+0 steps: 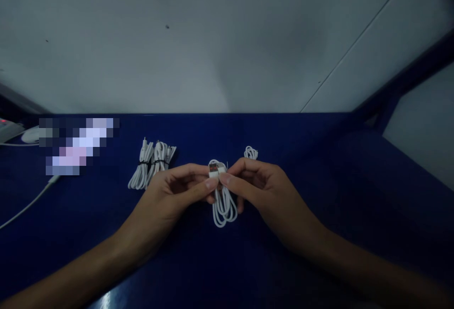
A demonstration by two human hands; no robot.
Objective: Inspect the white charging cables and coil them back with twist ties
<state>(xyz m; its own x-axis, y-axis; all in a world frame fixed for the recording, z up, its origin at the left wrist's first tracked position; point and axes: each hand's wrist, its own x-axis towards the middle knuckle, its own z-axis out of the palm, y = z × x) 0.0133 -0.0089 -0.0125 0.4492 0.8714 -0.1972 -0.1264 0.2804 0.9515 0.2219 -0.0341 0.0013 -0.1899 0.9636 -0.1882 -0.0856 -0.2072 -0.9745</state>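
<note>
Since the left hand (170, 193) and right hand (267, 188) pinch the coiled white cable (224, 207) between them only near its connectors (213, 172), a slackened grip could let it spring loose or drop onto the glossy dark-blue worktop (220, 271), which meets a pale, speckled wall (177, 63) in dim light.

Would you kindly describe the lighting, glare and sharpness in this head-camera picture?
Head view: dim overall; a glare streak marks the blue tabletop at lower left; a pixelated patch at left hides detail; the right forearm blurs toward the frame edge, while the held white USB cable looks clearer.
</note>
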